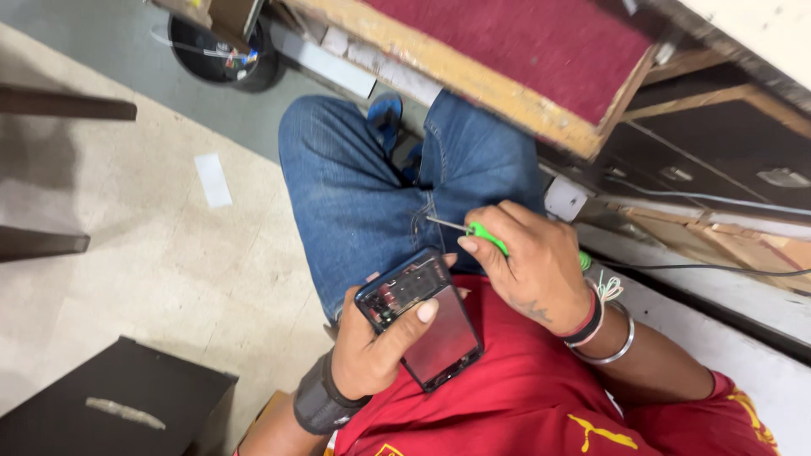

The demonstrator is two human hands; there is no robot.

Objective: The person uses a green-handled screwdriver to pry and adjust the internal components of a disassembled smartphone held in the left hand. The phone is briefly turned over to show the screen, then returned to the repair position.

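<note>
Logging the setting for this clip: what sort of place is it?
Probably a small phone-repair workshop. The left hand holds an opened phone, the right hand a green screwdriver, beside a worn wooden workbench with cables.

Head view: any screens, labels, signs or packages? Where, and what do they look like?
Opened black rectangular phone: gripped in the left hand over the lap; back cover off, dark internals showing at its upper end, glossy dark panel below.
White rectangular paper slip: flat on the beige floor, left of the knee; markings too small to tell.
Pale strip label: on the dark box at lower left.
No signs or packages.
The right hand holds a green-handled screwdriver.
</note>
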